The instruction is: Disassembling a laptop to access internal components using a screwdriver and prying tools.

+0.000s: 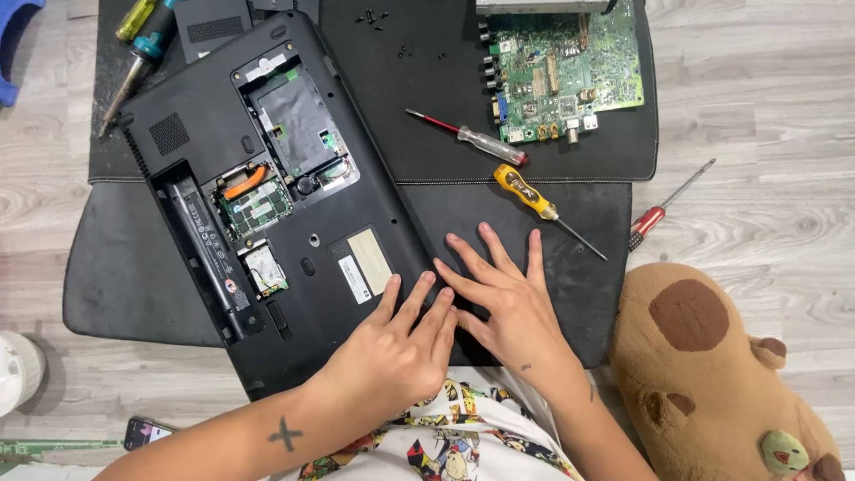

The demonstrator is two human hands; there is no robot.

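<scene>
Left hand (392,352) and right hand (508,303) rest flat, fingers released, on the near edge of the upturned laptop (267,205) on the black mat (116,276). Yellow-handled screwdriver (527,193) and red-handled screwdriver (468,137) lie just beyond; circuit board (570,71) farther back.

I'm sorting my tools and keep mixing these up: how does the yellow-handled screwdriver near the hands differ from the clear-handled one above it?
The yellow-handled screwdriver has an opaque yellow and black grip; the clear-handled screwdriver has a see-through grip and a red shaft. The yellow one's tip points down-right, toward the mat's edge; the clear one's points up-left. The yellow one lies nearer the right hand. Both lie flat and untouched on the black mat, slanted much alike.
</scene>
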